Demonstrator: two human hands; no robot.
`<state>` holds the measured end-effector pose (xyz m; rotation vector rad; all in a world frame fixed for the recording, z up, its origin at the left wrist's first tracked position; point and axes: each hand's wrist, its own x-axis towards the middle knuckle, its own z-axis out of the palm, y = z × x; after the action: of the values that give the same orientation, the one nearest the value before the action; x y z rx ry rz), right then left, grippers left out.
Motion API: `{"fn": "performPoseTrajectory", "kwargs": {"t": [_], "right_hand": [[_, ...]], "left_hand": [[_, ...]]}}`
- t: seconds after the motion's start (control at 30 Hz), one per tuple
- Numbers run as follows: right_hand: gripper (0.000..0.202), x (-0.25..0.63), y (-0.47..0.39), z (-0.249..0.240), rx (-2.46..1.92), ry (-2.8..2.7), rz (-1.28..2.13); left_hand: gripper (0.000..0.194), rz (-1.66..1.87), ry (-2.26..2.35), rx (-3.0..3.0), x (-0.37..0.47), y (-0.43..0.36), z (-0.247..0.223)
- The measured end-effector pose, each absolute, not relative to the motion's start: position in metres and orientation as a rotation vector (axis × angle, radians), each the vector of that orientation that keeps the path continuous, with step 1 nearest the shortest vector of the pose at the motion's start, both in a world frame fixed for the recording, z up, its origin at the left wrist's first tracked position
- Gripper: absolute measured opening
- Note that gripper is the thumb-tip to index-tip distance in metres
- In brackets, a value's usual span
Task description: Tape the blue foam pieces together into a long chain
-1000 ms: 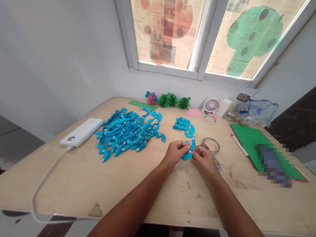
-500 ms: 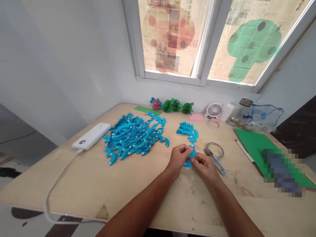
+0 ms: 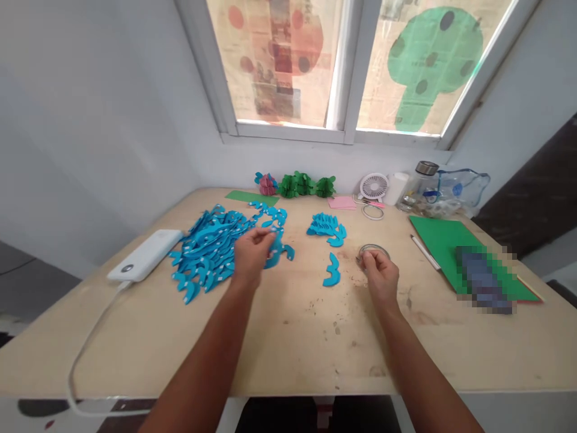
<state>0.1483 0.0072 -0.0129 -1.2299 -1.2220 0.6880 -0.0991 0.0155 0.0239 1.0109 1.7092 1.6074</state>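
Note:
My left hand [image 3: 251, 252] pinches a blue curved paper piece [image 3: 273, 257], blurred by motion, at the right edge of a heap of like pieces [image 3: 211, 240] that carry small white squares. Closed fingers of my right hand [image 3: 381, 273] rest at the near side of a thin grey ring [image 3: 375, 247]. A dark bit of a tool shows by the fingertips; whatever lies in or under that hand is hidden. Between my hands a joined pair of blue pieces [image 3: 332, 270] lies flat. Beyond it stands a folded row of blue pieces [image 3: 323, 224].
A white power bank [image 3: 146, 255] with its cable lies left. Along the back are green paper ornaments [image 3: 303, 183], pink paper [image 3: 341, 202], a small fan [image 3: 374, 187] and a glass bottle [image 3: 421, 183]. Green sheets [image 3: 437, 240] and a white pen [image 3: 425, 252] are at the right.
My hands have parted from the blue pieces they held together, which now lie on the table. My left hand moved left to the heap, my right hand over the grey-blue tool beside the ring.

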Motion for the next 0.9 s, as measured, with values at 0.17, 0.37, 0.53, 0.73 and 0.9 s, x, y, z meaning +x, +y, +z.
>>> {"fn": "performPoseTrajectory", "kwargs": {"t": [0.17,0.37,0.53,0.73,0.9], "right_hand": [[0.026,0.15,0.008,-0.007,-1.188,-1.051,0.692],[0.024,0.154,0.006,0.002,-1.16,-0.901,0.645],[0.023,0.164,0.011,0.004,-1.173,-0.761,0.621],[0.023,0.17,0.017,0.001,-1.152,-0.678,0.616],[0.023,0.169,0.013,0.004,-1.168,-0.717,0.647]], "left_hand": [[0.035,1.514,2.429,1.4,-0.146,0.015,0.01],[0.018,1.004,1.859,2.205,-0.065,-0.006,-0.018],[0.02,0.548,1.775,2.281,-0.007,-0.015,-0.023],[0.01,0.473,1.805,2.218,-0.007,-0.011,-0.016],[0.01,0.688,1.766,2.038,-0.013,-0.013,-0.022]]}}
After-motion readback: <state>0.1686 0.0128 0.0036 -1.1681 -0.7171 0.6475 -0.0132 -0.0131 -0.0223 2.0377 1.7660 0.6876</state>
